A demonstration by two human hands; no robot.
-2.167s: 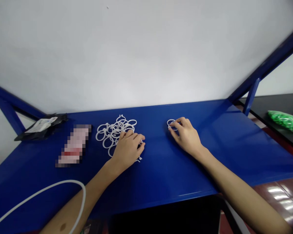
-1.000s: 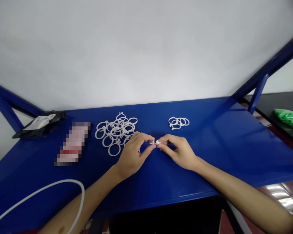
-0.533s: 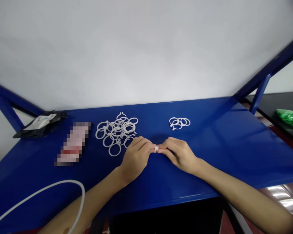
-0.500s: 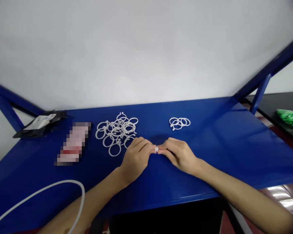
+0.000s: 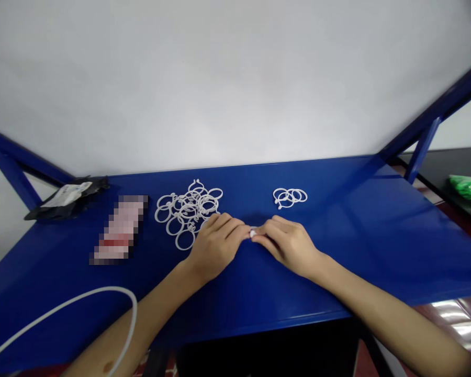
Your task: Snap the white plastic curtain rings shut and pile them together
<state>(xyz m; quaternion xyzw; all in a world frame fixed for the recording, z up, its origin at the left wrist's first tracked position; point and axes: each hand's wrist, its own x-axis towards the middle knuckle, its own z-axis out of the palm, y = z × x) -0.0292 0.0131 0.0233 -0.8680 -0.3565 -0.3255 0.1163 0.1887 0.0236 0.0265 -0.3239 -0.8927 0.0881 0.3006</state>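
Both of my hands meet over the middle of the blue table (image 5: 298, 298), fingertips close together. Between them shows a small piece of a white plastic ring (image 5: 253, 233); my fingers cover most of it. My left hand (image 5: 217, 248) pinches it from the left, thumb against bent fingers. From the other side my right hand (image 5: 288, 246) grips it between thumb and forefinger. Just beyond my left hand lies a heap of white open-ended rings (image 5: 198, 204) with small knobbed ends. A few similar rings (image 5: 290, 198) overlap farther back, past my right hand.
A blurred-out pinkish rectangular object (image 5: 120, 228) lies left of the heap. Behind it is a black plastic package (image 5: 68, 199) with a white label. A white cable (image 5: 102, 289) loops over my left forearm. Blue frame bars rise at both sides; a green bag (image 5: 469, 189) sits far right.
My fingers have shifted slightly on the white ring, with the right fingertips now farther over it. The heap and the smaller group of rings stay as they were.
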